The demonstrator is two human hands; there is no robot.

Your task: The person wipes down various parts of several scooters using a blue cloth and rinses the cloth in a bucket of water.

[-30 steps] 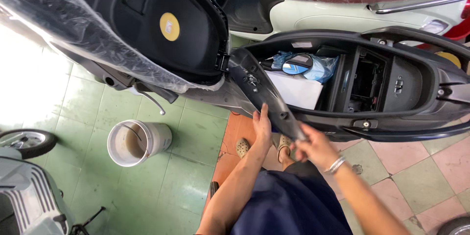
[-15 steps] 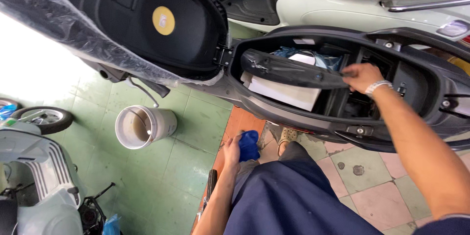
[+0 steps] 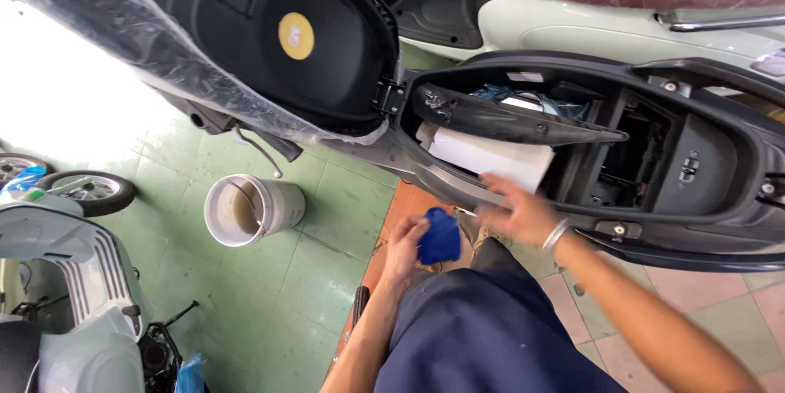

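A dark scooter stands with its seat (image 3: pixel 270 41) raised, and the storage compartment (image 3: pixel 654 156) under it lies exposed. A long black plastic panel (image 3: pixel 515 119) rests across the compartment, over white paper (image 3: pixel 491 160) and a blue bag. My left hand (image 3: pixel 406 247) holds a blue cloth (image 3: pixel 440 236) low, in front of my dark blue clothing. My right hand (image 3: pixel 519 211), a bracelet on its wrist, hovers with fingers spread at the compartment's near rim, just under the white paper. It holds nothing.
A white bucket (image 3: pixel 249 211) stands on the green floor tiles at the left. A pale grey-green scooter (image 3: pixel 57 287) and a wheel (image 3: pixel 86 190) fill the lower left. A cream scooter (image 3: pixel 605 29) with a wrapped seat is parked behind. Clear plastic film covers the raised seat.
My right hand has let go of the black panel, now lying across the compartment, and drawn back to the near rim. My left hand has lifted the blue cloth slightly.
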